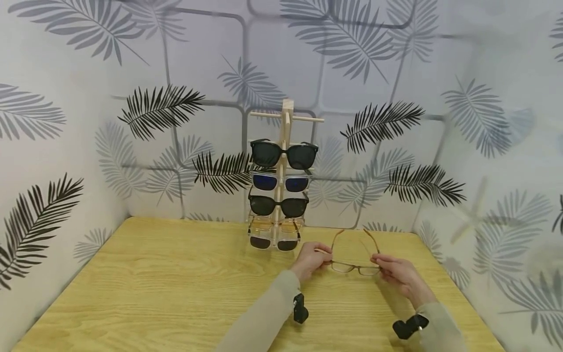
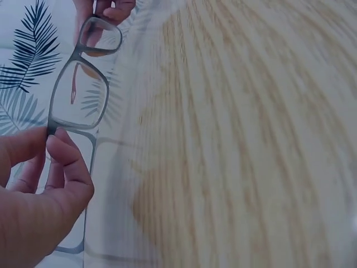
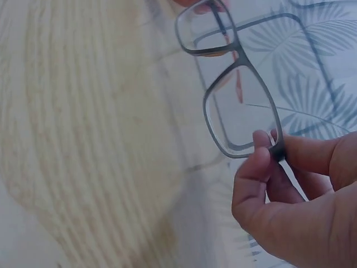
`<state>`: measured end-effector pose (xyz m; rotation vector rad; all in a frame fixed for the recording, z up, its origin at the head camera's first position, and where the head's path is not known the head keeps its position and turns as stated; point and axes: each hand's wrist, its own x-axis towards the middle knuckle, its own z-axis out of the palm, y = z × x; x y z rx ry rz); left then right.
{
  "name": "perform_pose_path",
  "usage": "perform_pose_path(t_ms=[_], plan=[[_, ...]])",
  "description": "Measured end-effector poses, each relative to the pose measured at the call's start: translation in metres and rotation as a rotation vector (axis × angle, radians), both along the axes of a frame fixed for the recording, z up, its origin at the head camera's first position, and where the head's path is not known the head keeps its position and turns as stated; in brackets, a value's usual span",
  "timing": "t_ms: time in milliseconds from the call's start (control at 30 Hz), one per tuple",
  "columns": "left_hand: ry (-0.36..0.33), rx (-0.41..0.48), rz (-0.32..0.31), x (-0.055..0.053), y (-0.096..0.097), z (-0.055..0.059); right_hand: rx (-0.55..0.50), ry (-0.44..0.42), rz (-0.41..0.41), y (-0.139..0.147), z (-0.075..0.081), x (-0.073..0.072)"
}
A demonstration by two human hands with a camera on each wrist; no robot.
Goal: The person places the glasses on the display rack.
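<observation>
A pair of eyeglasses with clear lenses is held above the table's right half, its orange-brown temples unfolded and pointing away toward the wall. My left hand pinches the frame at its left hinge corner. At the opposite corner my right hand pinches the frame between thumb and fingers. Both wrist views show the grey front of the eyeglasses close up, with the left thumb and fingers at one end and the right hand at the other.
Left of the eyeglasses stands a wooden display rack with several pairs hung one above another, topped by black sunglasses. Bare pegs stick out near its top. The wood-grain table meets leaf-patterned walls behind and at both sides.
</observation>
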<state>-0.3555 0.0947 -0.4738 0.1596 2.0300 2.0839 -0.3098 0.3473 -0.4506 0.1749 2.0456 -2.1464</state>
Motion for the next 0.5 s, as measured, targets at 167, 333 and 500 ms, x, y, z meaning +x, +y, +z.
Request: perform_pose_path(t_ms=[167, 333, 500], plan=[[0.019, 0.001, -0.032, 0.000, -0.005, 0.005, -0.021, 0.046, 0.070, 0.004, 0.014, 0.007], [0.069, 0.010, -0.079, 0.002, -0.007, 0.014, -0.042, 0.076, 0.086, 0.006, 0.031, 0.014], [0.098, 0.041, -0.115, 0.006, -0.010, 0.030, -0.092, 0.104, 0.119, 0.008, 0.044, 0.018]])
